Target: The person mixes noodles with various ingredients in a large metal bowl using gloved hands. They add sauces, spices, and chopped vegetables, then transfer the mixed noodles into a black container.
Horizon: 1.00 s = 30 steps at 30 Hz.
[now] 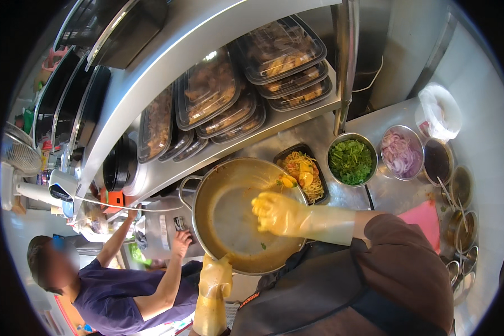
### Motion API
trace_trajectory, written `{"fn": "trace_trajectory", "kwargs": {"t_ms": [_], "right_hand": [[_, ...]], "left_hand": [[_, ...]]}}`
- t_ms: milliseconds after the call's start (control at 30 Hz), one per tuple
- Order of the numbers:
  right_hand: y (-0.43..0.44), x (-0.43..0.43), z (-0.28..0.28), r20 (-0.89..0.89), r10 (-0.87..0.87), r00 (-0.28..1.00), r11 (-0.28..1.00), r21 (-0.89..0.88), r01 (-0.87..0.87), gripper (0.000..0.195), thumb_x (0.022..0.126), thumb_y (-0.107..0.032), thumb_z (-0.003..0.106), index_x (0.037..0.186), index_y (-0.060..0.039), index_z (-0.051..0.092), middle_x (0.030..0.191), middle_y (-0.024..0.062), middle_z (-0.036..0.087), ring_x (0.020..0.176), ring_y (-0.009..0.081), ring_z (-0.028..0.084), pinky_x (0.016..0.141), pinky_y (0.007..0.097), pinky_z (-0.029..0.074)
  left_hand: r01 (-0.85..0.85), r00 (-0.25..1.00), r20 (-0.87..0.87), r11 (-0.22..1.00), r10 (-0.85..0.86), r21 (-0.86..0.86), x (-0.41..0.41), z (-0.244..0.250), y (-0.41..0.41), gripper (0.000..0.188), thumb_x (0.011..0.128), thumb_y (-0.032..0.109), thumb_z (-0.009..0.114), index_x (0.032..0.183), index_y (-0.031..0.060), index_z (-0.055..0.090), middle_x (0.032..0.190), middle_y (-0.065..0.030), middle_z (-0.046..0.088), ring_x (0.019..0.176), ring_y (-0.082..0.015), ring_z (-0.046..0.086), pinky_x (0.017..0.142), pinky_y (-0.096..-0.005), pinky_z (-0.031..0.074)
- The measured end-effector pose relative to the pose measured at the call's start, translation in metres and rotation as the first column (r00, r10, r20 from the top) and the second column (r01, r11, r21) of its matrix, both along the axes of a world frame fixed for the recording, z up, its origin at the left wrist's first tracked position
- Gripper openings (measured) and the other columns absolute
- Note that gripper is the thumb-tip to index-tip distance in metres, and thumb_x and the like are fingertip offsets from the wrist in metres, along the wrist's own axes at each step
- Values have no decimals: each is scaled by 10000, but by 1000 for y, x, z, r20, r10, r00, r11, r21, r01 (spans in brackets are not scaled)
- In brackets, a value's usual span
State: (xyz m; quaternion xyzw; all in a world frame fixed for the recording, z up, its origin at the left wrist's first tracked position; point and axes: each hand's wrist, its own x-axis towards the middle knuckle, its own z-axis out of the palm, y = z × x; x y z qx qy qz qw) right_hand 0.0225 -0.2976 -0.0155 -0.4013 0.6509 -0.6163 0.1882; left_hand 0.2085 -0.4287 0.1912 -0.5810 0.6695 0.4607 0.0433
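Note:
A wide, round metal pot [235,218] is tilted in front of me, with a film of yellow sauce and a green leaf inside. My left hand [216,273], in a yellow rubber glove, grips the pot's near left rim. Over the pot's inside is my gloved right hand [277,214], its fingers curled; whether anything is in them is hidden. Yellow food pieces [287,181] cling to the pot wall by the far right rim. Just beyond that rim, a black plastic container [280,156] holds noodles [304,172] with yellow pieces on top.
Bowls of chopped green herbs [353,161], sliced red onion [402,151] and dark sauce [438,157] line the right. Above the counter, a steel shelf [294,115] bears stacked lidded food containers [210,96]. A co-worker [138,290] stands at left, one hand near the pot.

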Motion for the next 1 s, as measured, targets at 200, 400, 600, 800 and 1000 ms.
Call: {"fn": "trace_trajectory", "kwargs": {"t_ms": [200, 400, 600, 800, 1000], "right_hand": [[8, -40, -3, 566, 77, 821, 987, 74, -144, 412, 987, -145, 543, 1394, -78, 533, 1345, 156, 631, 1319, 294, 531, 1187, 486, 343], [43, -63, -25, -701, 53, 711, 704, 531, 471, 387, 1007, -303, 495, 1314, -114, 635, 1408, 86, 607, 1373, 252, 482, 1242, 425, 248], [42, -56, -6, -682, 170, 711, 584, 651, 485, 435, 986, -294, 508, 1367, -121, 629, 1467, 89, 584, 1450, 277, 424, 1259, 449, 209], [37, -65, 30, -260, -404, 877, 715, 509, 480, 386, 1033, -297, 488, 1191, 2, 675, 1256, 154, 694, 1190, 355, 635, 1015, 439, 497], [151, -28, 69, 138, -760, 635, 649, 159, 743, 420, 1076, -311, 497, 1310, 7, 637, 1249, 169, 698, 1139, 252, 666, 1010, 368, 503]], "left_hand": [[286, 949, -90, 943, -303, -169, 52, -44, -41, 455, 906, 192, 710, 1310, 35, 572, 1019, -114, 727, 903, -215, 712, 808, -306, 549], [300, 953, 94, 942, -288, -152, 32, -8, -30, 514, 889, 193, 709, 1351, 29, 552, 1150, -145, 707, 976, -238, 716, 846, -321, 549], [138, 988, -60, 985, -145, -108, 57, -33, -56, 484, 870, 42, 679, 1324, -9, 522, 1041, -163, 646, 874, -253, 701, 747, -327, 590], [-198, 951, -214, 971, 224, 135, 41, -25, -44, 496, 861, 38, 689, 1316, -4, 496, 1043, -150, 653, 806, -233, 668, 639, -328, 553], [50, 945, -324, 963, 40, 266, 16, -29, -33, 407, 848, 106, 719, 1201, 40, 525, 819, -80, 592, 528, -134, 493, 431, -274, 350]]}}
